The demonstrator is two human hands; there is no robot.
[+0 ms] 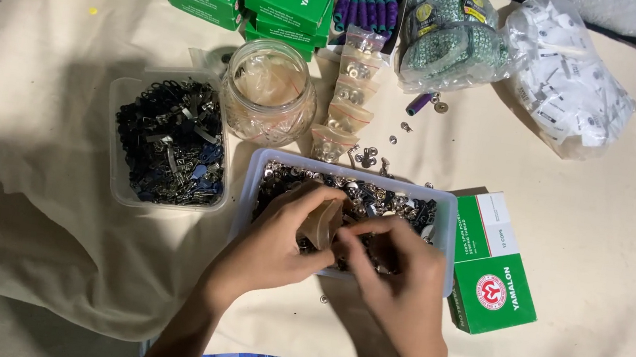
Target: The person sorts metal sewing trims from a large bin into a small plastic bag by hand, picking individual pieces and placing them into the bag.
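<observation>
Small clear bag (322, 223) sits over the tray of metal snaps (445, 217), near the table's front edge. Left hand (279, 238) fingers pinch the bag. Right hand (395, 271) fingers curled at its mouth; grip unclear. Green box (493, 290) just right of tray.

Glass jar (268, 93) beside tub of dark clips (170, 142).
</observation>
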